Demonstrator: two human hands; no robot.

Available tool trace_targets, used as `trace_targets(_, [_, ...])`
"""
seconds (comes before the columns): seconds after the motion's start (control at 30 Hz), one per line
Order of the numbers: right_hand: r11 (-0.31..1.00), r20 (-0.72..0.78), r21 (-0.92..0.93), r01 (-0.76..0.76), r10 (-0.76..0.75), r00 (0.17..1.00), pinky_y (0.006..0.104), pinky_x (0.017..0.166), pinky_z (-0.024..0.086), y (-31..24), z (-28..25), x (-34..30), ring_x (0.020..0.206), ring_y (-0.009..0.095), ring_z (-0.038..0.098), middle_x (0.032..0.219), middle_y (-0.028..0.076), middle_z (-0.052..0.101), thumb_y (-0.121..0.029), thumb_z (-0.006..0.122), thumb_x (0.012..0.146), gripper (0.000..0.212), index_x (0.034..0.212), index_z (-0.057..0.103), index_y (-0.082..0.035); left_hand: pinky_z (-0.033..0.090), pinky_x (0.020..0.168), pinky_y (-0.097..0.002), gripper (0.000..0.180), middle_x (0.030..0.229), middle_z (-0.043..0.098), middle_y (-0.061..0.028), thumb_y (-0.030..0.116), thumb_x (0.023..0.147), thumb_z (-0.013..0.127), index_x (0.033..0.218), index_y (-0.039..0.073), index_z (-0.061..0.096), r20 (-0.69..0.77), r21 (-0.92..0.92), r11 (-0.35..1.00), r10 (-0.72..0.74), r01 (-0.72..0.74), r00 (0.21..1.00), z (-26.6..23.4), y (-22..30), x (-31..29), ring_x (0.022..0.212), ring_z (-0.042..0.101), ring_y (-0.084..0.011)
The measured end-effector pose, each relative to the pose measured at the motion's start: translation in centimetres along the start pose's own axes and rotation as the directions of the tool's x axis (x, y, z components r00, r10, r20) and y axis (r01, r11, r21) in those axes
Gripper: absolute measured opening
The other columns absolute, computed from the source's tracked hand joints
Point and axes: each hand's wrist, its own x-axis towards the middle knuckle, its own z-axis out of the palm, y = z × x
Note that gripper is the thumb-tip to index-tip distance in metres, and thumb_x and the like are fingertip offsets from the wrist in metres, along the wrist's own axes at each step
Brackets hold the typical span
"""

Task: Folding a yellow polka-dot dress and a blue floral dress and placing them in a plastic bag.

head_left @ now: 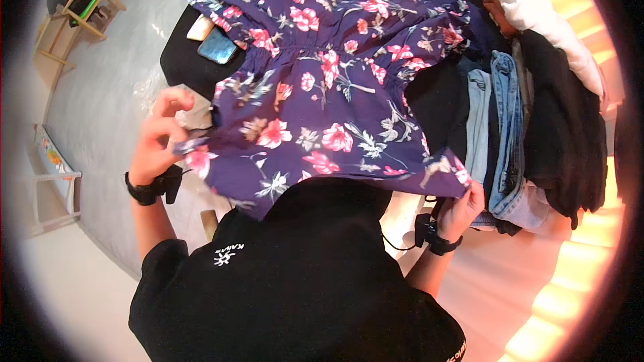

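A dark purple dress (322, 100) with pink and white flowers lies spread out in front of me, its gathered waist across the middle and its hem toward my body. At the hem's left corner my left hand (157, 144) pinches the cloth between thumb and finger, the other fingers curled above it. My right hand (464, 209) is closed on the right corner of the hem. Between the two hands the hem sags slightly against my black shirt. The dress's top runs past the upper edge of the picture.
On the right lie folded blue jeans (506, 134), a black garment (563, 127) and a white garment (537, 20). A phone (217, 46) rests on black cloth left of the dress. A wooden chair (90, 3) stands far left, with a white rack (57, 181) nearer.
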Motion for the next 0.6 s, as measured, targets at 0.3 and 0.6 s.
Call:
trace_targets(0.3, [0.957, -0.163, 0.039, 0.289, -0.279, 0.946, 0.0267, 0.075, 0.046, -3.6, 4.5, 11.9, 0.087, 0.014, 0.058, 0.097, 0.008, 0.063, -0.027, 0.061, 0.092, 0.031, 0.099, 0.063, 0.003, 0.047, 0.077, -0.0341, 0.017, 0.094, 0.055, -0.0087, -0.001, 0.082, 0.053, 0.093, 0.009, 0.044, 0.057, -0.653, 0.747, 0.214, -0.126, 0.975, -1.7, 0.2, 11.6, 0.082, 0.057, -0.0216])
trace_targets(0.6, [0.945, 0.110, -0.280, -0.167, 0.205, 0.973, 0.0383, 0.105, 0.032, 6.4, 14.3, 26.8, 0.123, 0.031, 0.042, 0.131, 0.027, 0.042, -0.047, 0.077, 0.072, 0.095, 0.133, 0.032, 0.009, 0.042, 0.075, -0.0240, 0.055, 0.111, 0.059, -0.0027, 0.047, 0.090, 0.054, 0.128, 0.007, 0.050, -0.033, -0.289, 0.866, -0.434, 0.408, 0.900, -0.2, -8.4, 27.7, 0.095, 0.054, -0.0119])
